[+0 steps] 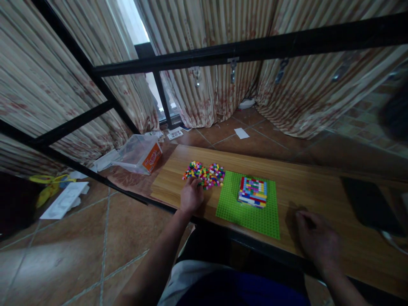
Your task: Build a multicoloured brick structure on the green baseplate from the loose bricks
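Observation:
My left hand (191, 194) reaches to the near edge of a pile of small multicoloured building bricks (208, 173). Its fingers are bent down at the bricks, and I cannot make out whether one is between them. To the right of the pile lies a green baseplate (245, 221), with a square, layered structure of coloured bricks (253, 192) standing on it. My right hand (317, 236) rests on the wooden table right of the baseplate, its fingers curled in; what they hold, if anything, is hidden.
A dark flat device (371, 204) with a white cable (395, 243) lies at the right of the table (299, 178). On the floor beyond the left end stands a clear plastic box (135, 151) with an orange label. A black metal frame (204, 60) crosses before striped curtains (223, 25).

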Demonstrator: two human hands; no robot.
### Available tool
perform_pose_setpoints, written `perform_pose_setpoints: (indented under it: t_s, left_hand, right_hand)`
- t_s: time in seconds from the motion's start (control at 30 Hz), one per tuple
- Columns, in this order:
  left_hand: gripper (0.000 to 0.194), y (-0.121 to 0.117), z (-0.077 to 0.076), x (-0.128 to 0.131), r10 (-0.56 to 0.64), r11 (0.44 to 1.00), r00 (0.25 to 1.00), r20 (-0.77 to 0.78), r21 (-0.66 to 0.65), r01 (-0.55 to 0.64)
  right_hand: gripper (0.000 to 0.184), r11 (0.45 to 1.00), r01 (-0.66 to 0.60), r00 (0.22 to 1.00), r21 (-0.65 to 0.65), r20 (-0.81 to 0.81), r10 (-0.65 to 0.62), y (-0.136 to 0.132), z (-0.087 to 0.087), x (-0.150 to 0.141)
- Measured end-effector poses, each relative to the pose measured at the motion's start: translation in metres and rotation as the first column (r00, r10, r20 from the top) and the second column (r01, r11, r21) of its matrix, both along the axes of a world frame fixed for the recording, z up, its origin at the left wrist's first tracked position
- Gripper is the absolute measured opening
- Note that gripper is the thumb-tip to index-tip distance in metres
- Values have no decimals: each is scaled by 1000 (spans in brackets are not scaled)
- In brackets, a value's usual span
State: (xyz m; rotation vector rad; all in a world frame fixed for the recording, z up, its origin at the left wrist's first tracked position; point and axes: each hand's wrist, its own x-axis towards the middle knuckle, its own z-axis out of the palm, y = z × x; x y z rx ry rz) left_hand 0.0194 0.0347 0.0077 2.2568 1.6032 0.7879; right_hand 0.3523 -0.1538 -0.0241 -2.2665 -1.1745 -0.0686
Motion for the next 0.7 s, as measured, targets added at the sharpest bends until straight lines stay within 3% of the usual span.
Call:
perform_pose_setpoints:
  t_s: [0.47, 0.6, 0.7]
  left_hand:
    - [21, 4, 5, 4, 13, 1000, 992, -122, -11, -14]
    - [15, 3, 8, 4, 25, 1000, 997, -78, -5, -25]
    - [15, 4, 10, 5, 55, 998, 997, 49, -31, -53]
  right_hand:
    - [50, 1000, -9, 1000, -2, 6, 9, 0, 4, -2]
    - [48, 1000, -6, 1000, -21, -26, 5, 0, 5, -3]
    - [48, 1000, 3, 1000, -13, -24, -3, 0, 4, -2]
